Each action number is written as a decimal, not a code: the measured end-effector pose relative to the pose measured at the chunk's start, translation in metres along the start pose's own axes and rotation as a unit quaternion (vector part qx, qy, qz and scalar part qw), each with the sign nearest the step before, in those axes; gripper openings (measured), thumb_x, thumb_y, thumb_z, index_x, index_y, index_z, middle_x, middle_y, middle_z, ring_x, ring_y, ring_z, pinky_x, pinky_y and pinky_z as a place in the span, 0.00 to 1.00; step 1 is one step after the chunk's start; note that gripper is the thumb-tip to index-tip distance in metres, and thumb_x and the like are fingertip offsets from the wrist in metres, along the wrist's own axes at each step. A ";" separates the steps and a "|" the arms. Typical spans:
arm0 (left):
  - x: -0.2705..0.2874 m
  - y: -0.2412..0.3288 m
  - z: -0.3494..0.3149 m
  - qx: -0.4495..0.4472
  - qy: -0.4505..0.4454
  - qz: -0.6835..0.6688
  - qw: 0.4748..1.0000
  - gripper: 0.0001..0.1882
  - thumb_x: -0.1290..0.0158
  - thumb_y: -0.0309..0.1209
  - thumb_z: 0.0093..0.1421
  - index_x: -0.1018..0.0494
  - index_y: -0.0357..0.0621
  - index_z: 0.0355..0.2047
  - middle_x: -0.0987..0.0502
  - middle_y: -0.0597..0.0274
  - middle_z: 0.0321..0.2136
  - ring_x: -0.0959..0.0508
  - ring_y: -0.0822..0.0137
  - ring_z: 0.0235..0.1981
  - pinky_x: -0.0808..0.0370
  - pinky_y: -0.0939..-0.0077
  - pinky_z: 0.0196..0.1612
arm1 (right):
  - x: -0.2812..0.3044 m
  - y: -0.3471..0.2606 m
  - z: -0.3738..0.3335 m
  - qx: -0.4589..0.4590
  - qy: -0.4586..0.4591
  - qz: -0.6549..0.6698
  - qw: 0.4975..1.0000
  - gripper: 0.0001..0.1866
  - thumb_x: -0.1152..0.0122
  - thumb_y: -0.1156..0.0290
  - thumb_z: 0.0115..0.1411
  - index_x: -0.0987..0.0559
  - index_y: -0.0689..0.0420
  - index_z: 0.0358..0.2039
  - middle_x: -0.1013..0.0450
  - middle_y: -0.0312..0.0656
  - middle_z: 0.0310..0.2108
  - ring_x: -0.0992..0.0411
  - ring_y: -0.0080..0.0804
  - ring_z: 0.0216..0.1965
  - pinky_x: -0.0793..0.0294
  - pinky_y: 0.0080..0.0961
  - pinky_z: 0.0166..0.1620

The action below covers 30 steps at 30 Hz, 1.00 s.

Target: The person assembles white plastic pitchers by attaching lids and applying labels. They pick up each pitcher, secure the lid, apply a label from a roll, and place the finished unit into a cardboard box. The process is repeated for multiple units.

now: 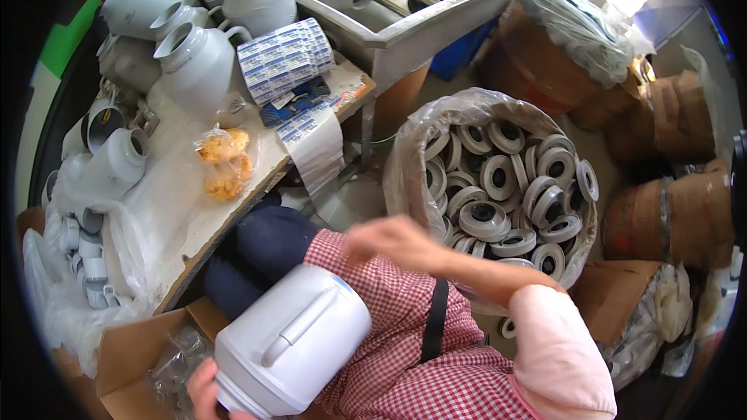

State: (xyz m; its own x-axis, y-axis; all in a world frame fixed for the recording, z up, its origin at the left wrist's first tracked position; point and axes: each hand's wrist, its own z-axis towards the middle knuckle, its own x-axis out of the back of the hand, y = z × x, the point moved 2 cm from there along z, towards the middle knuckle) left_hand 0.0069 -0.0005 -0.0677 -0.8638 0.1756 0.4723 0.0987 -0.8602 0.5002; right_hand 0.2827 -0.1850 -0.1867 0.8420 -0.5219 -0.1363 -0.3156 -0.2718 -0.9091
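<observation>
Across my lap lies a light grey plastic jug body (319, 327) with a long handle, tilted with its neck toward the lower left. My left hand (206, 393) is closed round that neck end, its fingers partly cut off by the lower edge. Over my checked apron, my right hand (393, 243) is apart from the jug and blurred by motion, so its fingers cannot be made out. To its right stands a plastic-lined round container (405, 175) filled with many round grey-and-black ring pieces (498, 179).
Several similar jug bodies (194, 66) crowd the worktable (175, 222) on the left. A roll of printed labels (284, 62) and a bag of orange-yellow food (224, 162) lie there. An opened carton (128, 354) sits beside my left hand; brown cartons (685, 210) stand at right.
</observation>
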 end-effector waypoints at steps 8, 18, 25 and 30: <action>-0.010 -0.049 0.004 0.336 -0.143 -0.135 0.921 0.16 0.43 0.36 0.63 0.32 0.36 0.28 0.16 0.43 0.44 0.20 0.64 0.42 0.25 0.68 0.49 | 0.262 0.146 0.053 0.162 0.324 -0.731 0.579 0.19 0.37 0.75 0.54 0.20 0.53 0.49 0.28 0.48 0.56 0.30 0.52 0.57 0.29 0.44 0.58; -0.020 -0.064 0.014 0.346 -0.178 -0.148 0.909 0.26 0.38 0.43 0.62 0.28 0.29 0.21 0.18 0.44 0.47 0.20 0.60 0.42 0.26 0.70 0.47 | 0.177 -0.029 -0.018 0.009 0.300 -0.572 0.764 0.19 0.25 0.72 0.55 0.24 0.61 0.44 0.19 0.50 0.40 0.21 0.54 0.43 0.23 0.43 0.47; -0.003 -0.077 0.002 0.334 -0.148 -0.161 0.917 0.22 0.41 0.37 0.63 0.28 0.28 0.20 0.18 0.44 0.47 0.21 0.61 0.42 0.26 0.69 0.47 | 0.004 -0.031 0.005 0.224 -0.051 -0.367 0.901 0.20 0.18 0.68 0.52 0.22 0.54 0.40 0.46 0.64 0.75 0.39 0.66 0.71 0.32 0.48 0.67; 0.044 -0.081 -0.029 0.431 0.035 -0.147 0.889 0.21 0.48 0.40 0.69 0.20 0.29 0.36 0.17 0.48 0.45 0.19 0.63 0.42 0.25 0.71 0.47 | -0.026 -0.035 0.041 0.241 -0.200 -0.451 0.836 0.27 0.15 0.53 0.47 0.24 0.52 0.36 0.62 0.65 0.78 0.60 0.75 0.77 0.53 0.61 0.75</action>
State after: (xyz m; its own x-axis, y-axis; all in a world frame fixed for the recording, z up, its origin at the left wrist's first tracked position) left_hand -0.0540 0.0629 -0.1086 -0.9403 0.2770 0.1979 0.1799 -0.0892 0.9796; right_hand 0.2895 -0.1286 -0.1676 0.7519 0.0575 0.6568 0.6579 -0.0024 -0.7531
